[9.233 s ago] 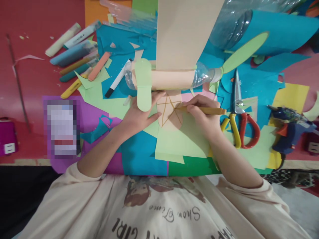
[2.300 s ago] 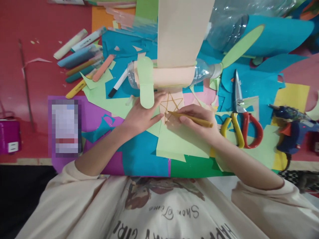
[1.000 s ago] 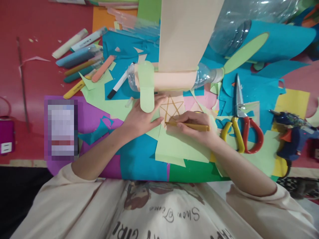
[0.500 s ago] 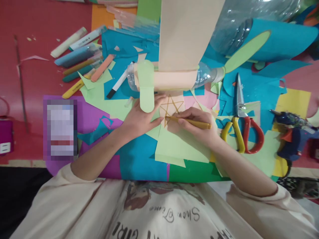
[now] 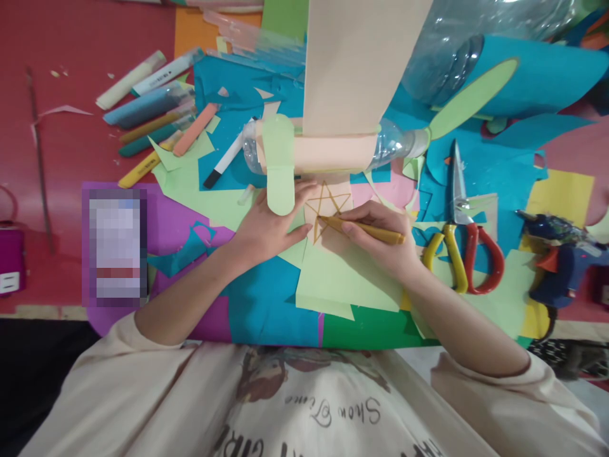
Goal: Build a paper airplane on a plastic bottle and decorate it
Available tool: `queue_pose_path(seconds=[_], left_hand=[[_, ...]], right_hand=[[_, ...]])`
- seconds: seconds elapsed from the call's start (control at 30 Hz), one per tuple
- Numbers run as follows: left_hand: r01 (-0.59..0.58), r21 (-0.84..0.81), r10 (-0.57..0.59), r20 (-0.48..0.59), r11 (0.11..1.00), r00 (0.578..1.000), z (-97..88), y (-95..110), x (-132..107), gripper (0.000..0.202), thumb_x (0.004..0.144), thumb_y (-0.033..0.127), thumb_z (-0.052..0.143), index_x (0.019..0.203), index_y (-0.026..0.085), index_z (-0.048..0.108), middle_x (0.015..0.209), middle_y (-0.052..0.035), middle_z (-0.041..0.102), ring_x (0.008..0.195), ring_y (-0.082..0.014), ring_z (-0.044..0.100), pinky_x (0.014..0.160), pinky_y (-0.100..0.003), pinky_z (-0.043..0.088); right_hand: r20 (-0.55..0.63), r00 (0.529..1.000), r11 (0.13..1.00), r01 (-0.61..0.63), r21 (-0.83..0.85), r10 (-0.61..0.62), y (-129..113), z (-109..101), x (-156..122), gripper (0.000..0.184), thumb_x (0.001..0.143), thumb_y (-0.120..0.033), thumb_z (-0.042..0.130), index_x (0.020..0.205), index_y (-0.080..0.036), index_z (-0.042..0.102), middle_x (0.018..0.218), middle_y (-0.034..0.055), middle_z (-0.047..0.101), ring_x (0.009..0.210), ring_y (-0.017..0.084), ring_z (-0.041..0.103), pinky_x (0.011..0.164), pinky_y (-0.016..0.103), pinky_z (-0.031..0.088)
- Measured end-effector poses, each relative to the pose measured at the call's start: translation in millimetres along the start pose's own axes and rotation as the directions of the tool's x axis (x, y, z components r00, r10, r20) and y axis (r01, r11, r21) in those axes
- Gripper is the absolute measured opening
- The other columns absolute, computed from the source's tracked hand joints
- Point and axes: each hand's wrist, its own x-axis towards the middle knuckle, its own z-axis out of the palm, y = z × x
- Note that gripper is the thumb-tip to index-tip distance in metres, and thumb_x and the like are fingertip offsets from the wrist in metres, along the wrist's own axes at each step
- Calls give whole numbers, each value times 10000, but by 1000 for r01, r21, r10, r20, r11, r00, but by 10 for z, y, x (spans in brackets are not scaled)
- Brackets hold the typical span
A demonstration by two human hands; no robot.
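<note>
A brownish-yellow marker [image 5: 375, 230] is gripped in my right hand [image 5: 383, 238], its tip on a star outline [image 5: 328, 200] drawn on a pale peach piece of paper [image 5: 343, 185]. My left hand [image 5: 269, 222] lies with fingers spread at the paper's left side. Light green paper [image 5: 352, 282] lies beneath. Just beyond my hands stands a plastic bottle [image 5: 392, 145] wrapped in peach paper, with a broad peach strip [image 5: 356, 63] across it. A rounded green strip [image 5: 280, 184] on the bottle hangs over part of my left hand.
Scissors [image 5: 460, 206] with red and yellow handles lie to the right, with a blue glue gun [image 5: 571, 254] farther over. Several markers [image 5: 147, 111] are at the upper left, and a blurred phone [image 5: 118, 244] is below them. A larger bottle [image 5: 447, 70] lies at the upper right.
The marker's tip has shifted slightly up and to the right on the star, my right hand moving with it. My left hand stays in place.
</note>
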Motion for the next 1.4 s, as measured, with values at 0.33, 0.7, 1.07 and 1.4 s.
queue_pose_path(seconds=[0.33, 0.7, 1.07, 1.4], left_hand=[[-9, 6, 9, -2, 1000, 1000, 9, -5, 4, 505, 960, 318, 439, 1438, 180, 350, 1523, -129, 433, 1446, -274, 347, 1175, -484, 282], [-8, 0, 8, -1, 1000, 1000, 11, -10, 0, 513, 959, 332, 438, 1446, 196, 348, 1528, -120, 429, 1446, -271, 346, 1175, -485, 279], [-10, 9, 10, -6, 1000, 1000, 8, -9, 4, 511, 959, 324, 442, 1449, 208, 352, 1525, -110, 438, 1445, -264, 350, 1170, -472, 292], [14, -8, -14, 18, 1000, 1000, -15, 12, 14, 515, 949, 323, 449, 1442, 199, 363, 1527, -116, 432, 1444, -280, 352, 1182, -488, 276]], right_hand=[[-9, 1000, 1000, -4, 0, 4, 3, 2, 1, 70, 787, -288, 683, 778, -220, 677, 731, 12, 730, 644, 157, 674, 569, 267, 516], [-1, 1000, 1000, -4, -5, 4, 20, -2, 4, 52, 781, -275, 681, 778, -223, 679, 733, 3, 730, 647, 157, 675, 569, 265, 510], [16, 1000, 1000, -7, -15, 7, -1, -6, 0, 34, 766, -254, 682, 741, -231, 679, 727, -7, 732, 672, 168, 682, 604, 279, 530], [57, 998, 999, -33, -12, 34, -44, -18, 6, 46, 752, -268, 682, 723, -233, 674, 763, 4, 756, 697, 182, 702, 619, 292, 549]])
